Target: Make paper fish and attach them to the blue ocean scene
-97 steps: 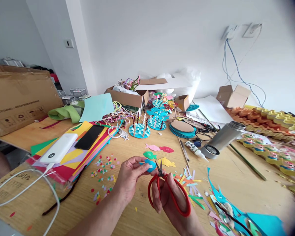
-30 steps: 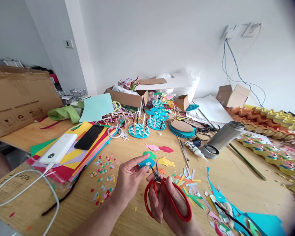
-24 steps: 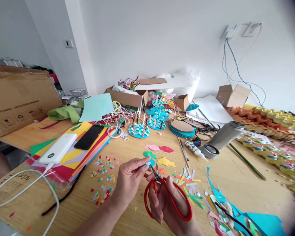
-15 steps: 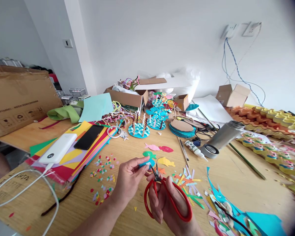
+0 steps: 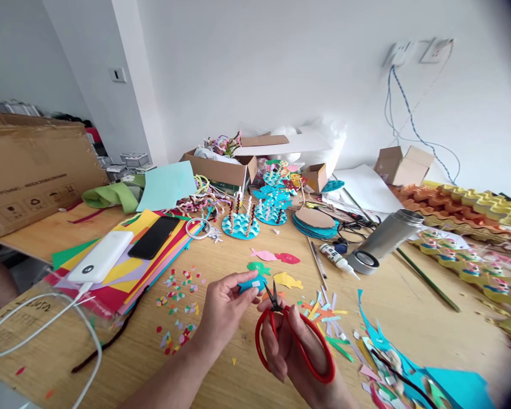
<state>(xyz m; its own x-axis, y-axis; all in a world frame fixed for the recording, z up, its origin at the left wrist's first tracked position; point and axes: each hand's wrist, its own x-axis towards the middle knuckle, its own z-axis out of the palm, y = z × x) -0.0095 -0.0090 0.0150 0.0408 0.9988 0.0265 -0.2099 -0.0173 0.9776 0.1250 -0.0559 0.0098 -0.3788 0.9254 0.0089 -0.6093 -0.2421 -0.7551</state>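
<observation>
Pinched between the thumb and fingers of my left hand (image 5: 225, 307) is a small blue paper fish (image 5: 252, 283) with a pale patch on it. My right hand (image 5: 296, 346) grips red-handled scissors (image 5: 319, 346), their dark blades parted and pointing up, just right of the blue piece. Behind my hands lie a green paper fish (image 5: 259, 268), a yellow one (image 5: 287, 280), a pink one (image 5: 263, 255) and a red one (image 5: 288, 258). An orange one is partly hidden behind the scissors.
Paper dots (image 5: 176, 304) are scattered left of my hands; paper strips (image 5: 323, 312) and blue offcuts (image 5: 455, 383) lie right. Coloured sheets bear a phone (image 5: 154, 237) and a white power bank (image 5: 102, 255). A glue bottle (image 5: 337, 258) and steel flask (image 5: 389, 236) lie behind, right.
The scissors in my right hand have moved slightly right, away from the blue paper fish, so the pale patch on it shows more. My left hand stays nearly still.
</observation>
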